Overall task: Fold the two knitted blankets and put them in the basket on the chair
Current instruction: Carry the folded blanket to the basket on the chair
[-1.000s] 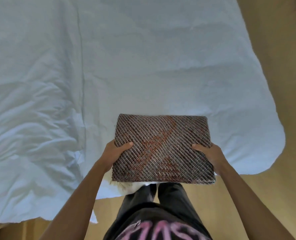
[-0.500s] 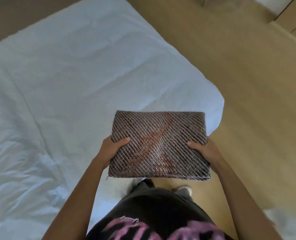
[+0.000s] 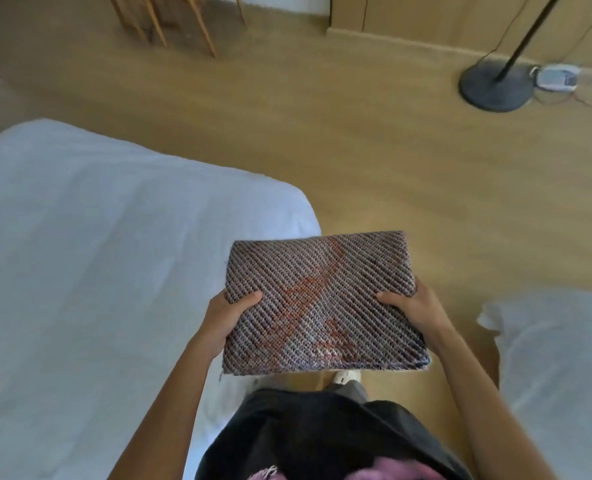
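A folded knitted blanket (image 3: 322,299), grey-brown with an orange pattern, is held flat in front of my body above the floor. My left hand (image 3: 227,317) grips its left edge, thumb on top. My right hand (image 3: 414,311) grips its right edge the same way. Wooden chair legs (image 3: 183,22) show at the top left; the seat and any basket are out of the frame. No second blanket is in view.
A white bed (image 3: 97,271) fills the left side. Another white bedding edge (image 3: 557,358) lies at the right. A black floor lamp base (image 3: 495,86) with its pole stands on the wooden floor at the top right, next to cables and a small device (image 3: 557,77).
I have turned to the right, away from the bed. The blanket, held the same way in both hands, is now over the floor, and the chair legs and lamp have come into view.
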`<state>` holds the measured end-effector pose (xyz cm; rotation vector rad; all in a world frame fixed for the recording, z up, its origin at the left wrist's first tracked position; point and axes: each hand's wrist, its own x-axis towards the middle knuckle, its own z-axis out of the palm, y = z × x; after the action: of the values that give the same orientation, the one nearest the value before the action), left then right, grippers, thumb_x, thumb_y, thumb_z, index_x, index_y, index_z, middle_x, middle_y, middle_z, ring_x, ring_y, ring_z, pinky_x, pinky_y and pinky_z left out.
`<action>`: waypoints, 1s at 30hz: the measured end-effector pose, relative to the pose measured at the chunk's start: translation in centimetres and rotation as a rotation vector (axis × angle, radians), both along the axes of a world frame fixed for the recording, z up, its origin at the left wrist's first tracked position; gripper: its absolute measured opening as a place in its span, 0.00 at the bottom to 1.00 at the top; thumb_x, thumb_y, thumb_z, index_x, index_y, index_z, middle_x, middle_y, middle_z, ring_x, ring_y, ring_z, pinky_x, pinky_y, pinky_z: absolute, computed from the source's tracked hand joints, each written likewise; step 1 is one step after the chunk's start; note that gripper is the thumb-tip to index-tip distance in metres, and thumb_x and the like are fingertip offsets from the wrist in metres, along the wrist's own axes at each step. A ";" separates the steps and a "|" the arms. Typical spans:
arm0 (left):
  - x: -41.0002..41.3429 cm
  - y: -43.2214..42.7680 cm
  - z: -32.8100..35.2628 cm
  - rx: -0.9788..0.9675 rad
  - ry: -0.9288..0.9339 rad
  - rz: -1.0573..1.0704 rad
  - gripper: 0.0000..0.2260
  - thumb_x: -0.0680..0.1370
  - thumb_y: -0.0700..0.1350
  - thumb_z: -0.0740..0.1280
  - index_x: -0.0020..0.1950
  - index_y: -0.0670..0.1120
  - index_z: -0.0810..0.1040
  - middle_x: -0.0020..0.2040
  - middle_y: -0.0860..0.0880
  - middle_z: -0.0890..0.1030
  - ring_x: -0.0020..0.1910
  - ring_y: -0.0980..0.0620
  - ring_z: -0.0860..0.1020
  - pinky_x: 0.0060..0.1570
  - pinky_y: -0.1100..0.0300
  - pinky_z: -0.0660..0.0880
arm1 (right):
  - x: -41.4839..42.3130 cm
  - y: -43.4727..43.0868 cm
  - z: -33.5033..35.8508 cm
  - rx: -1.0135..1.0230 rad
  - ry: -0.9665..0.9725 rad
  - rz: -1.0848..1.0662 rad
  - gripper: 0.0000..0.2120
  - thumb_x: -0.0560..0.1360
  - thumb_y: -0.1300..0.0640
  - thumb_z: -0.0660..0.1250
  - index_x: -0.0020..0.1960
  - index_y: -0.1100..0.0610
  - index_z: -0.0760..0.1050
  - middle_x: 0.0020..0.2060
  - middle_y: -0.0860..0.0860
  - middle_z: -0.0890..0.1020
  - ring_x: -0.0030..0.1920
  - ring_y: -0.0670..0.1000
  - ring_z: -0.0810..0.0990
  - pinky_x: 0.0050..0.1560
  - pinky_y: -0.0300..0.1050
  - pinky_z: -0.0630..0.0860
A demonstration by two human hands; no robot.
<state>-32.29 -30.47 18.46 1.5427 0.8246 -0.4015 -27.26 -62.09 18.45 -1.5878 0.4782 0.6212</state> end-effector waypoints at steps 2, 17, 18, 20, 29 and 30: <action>2.6 -2.7 0.2 0.003 0.012 -0.102 0.23 0.71 0.50 0.74 0.63 0.48 0.74 0.55 0.48 0.80 0.52 0.48 0.79 0.54 0.53 0.75 | -0.3 -3.1 0.1 0.004 0.009 -0.091 0.27 0.66 0.59 0.76 0.61 0.58 0.70 0.49 0.54 0.82 0.43 0.54 0.84 0.41 0.49 0.81; 26.0 -22.5 -1.1 -0.045 0.043 -0.701 0.27 0.65 0.53 0.78 0.59 0.45 0.76 0.53 0.46 0.83 0.51 0.45 0.81 0.55 0.47 0.77 | 3.9 -18.1 -0.5 -0.068 0.055 -0.682 0.23 0.68 0.56 0.75 0.60 0.58 0.73 0.48 0.53 0.82 0.44 0.52 0.83 0.39 0.43 0.79; 27.7 -23.7 -1.2 -0.046 0.042 -0.741 0.25 0.66 0.52 0.78 0.58 0.45 0.77 0.52 0.46 0.83 0.50 0.46 0.82 0.54 0.48 0.78 | 4.6 -18.8 -0.4 -0.069 0.060 -0.715 0.21 0.68 0.57 0.74 0.58 0.58 0.73 0.46 0.53 0.82 0.42 0.51 0.83 0.37 0.42 0.79; 30.3 -26.1 -1.0 -0.071 0.039 -0.798 0.17 0.69 0.47 0.76 0.55 0.45 0.78 0.51 0.46 0.83 0.48 0.47 0.82 0.49 0.52 0.79 | 5.7 -20.0 0.2 -0.067 0.061 -0.800 0.18 0.69 0.59 0.74 0.56 0.59 0.73 0.43 0.53 0.83 0.38 0.51 0.84 0.32 0.40 0.78; 39.0 -39.2 -1.3 -0.106 0.073 -1.076 0.19 0.66 0.45 0.78 0.54 0.43 0.79 0.50 0.43 0.84 0.49 0.44 0.83 0.54 0.46 0.78 | 7.6 -26.9 0.4 -0.138 0.085 -1.091 0.17 0.69 0.59 0.74 0.55 0.60 0.76 0.43 0.53 0.84 0.36 0.47 0.84 0.31 0.37 0.77; 39.5 -41.0 -1.4 -0.110 0.073 -1.109 0.18 0.67 0.44 0.78 0.55 0.43 0.79 0.51 0.43 0.84 0.49 0.44 0.83 0.53 0.47 0.78 | 7.6 -27.8 0.3 -0.137 0.083 -1.121 0.16 0.69 0.59 0.74 0.55 0.59 0.76 0.43 0.52 0.83 0.35 0.46 0.83 0.30 0.36 0.77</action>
<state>7.24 -71.49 17.03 1.7731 -0.0894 -1.2764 -19.65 -89.87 18.73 -1.1592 1.3483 -0.2137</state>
